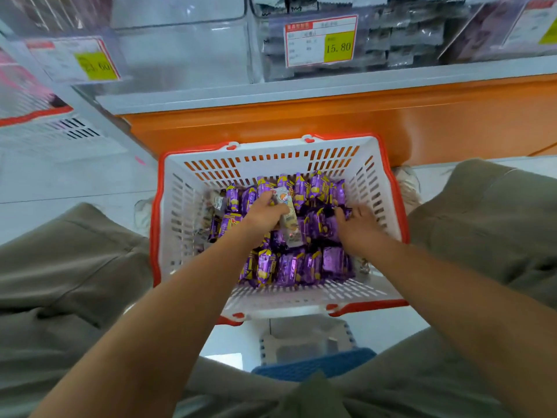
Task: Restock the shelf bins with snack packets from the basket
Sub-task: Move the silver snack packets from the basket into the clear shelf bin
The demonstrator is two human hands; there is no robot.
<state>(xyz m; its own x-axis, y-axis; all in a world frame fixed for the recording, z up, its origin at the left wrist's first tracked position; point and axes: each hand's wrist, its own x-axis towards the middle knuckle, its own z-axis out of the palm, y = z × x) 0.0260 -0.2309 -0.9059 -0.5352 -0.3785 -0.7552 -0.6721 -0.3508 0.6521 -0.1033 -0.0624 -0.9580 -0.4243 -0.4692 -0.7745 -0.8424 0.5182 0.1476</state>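
Note:
A white basket [187, 224] with an orange rim stands on the floor between my knees. Several purple snack packets [301, 267] lie in it. My left hand [265, 212] is inside the basket and grips a few pale packets [287, 212] with a cartoon print. My right hand [355, 221] reaches into the right side, its fingers curled down onto the purple packets; whether it holds one is hidden. Clear shelf bins [180, 55] stand above the orange shelf base.
An orange shelf base [301, 122] runs behind the basket. The bin at upper right [391, 43] holds dark packets behind a 15.80 price tag [321, 40]. A blue and white stool [313, 357] is under me. Another white basket [45, 128] sits at left.

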